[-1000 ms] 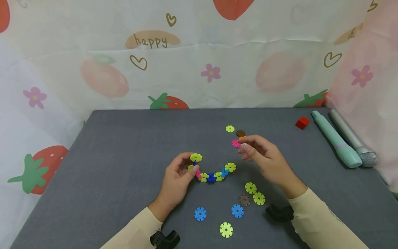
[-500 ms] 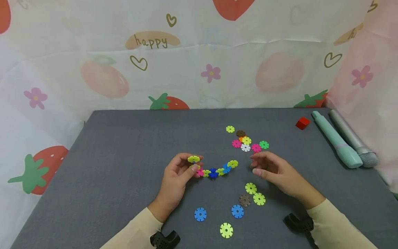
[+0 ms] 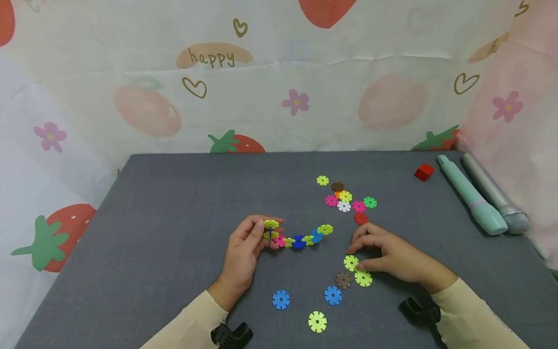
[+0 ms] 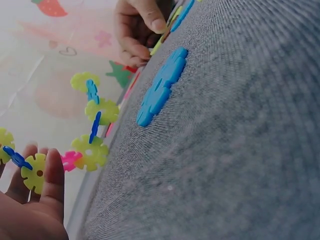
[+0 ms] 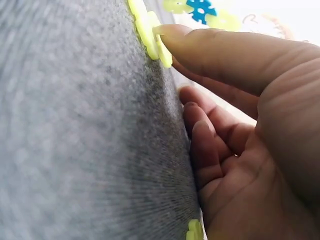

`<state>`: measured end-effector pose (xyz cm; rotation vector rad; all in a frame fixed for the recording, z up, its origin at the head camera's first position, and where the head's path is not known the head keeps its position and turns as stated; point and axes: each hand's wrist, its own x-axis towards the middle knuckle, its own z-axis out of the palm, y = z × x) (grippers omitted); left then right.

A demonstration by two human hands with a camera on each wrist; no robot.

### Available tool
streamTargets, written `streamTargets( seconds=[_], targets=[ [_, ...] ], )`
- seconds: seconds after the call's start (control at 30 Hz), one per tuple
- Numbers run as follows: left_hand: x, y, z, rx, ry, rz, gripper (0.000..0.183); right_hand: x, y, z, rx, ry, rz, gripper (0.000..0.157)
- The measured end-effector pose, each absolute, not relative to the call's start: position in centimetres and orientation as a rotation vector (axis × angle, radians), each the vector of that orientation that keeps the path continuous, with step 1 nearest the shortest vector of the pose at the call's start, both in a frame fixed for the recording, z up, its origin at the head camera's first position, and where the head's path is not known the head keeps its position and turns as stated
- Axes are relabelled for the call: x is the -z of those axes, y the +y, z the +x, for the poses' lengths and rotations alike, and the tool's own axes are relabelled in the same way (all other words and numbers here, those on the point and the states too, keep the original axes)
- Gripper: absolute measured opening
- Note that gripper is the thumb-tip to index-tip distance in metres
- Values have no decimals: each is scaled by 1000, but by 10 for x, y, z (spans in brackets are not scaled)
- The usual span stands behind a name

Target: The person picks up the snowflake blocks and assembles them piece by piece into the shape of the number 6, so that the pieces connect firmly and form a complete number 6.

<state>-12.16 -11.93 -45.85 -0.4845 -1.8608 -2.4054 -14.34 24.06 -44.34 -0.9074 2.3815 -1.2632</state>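
Note:
My left hand holds one end of a curved chain of interlocking notched plastic discs between thumb and fingers. The chain mixes yellow-green, blue and pink discs, its free end reaching right. In the left wrist view a yellow-green disc sits between the thumb and fingers. My right hand is low at the table, thumb tip at the edge of a loose yellow-green disc, index fingertip just past its far side. The right wrist view has the thumb touching that disc, other fingers loosely bent.
Near the right hand lie another yellow-green disc, a grey-brown disc and blue discs. Several coloured discs, including a white one, are grouped farther back. A red block and two microphones stand at the right.
The right hand has come from the far disc group toward the front, down to the yellow-green discs, uncovering a red disc. The left thumb has shifted up and left on the chain's end.

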Motion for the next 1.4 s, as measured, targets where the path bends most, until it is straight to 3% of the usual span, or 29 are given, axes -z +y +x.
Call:
streamTargets(
  seconds=[0.23, 0.8, 1.4],
  targets=[
    [460, -118, -122, 2269, -1929, -434, 23, 441, 240, -143, 1240, 2372, -931, 19],
    [464, -119, -124, 2155, -1951, -473, 26, 439, 234, -139, 1524, 2334, -695, 5],
    [462, -117, -123, 2065, -1975, -501, 20, 429, 210, -132, 1812, 2176, -512, 13]
  ],
)
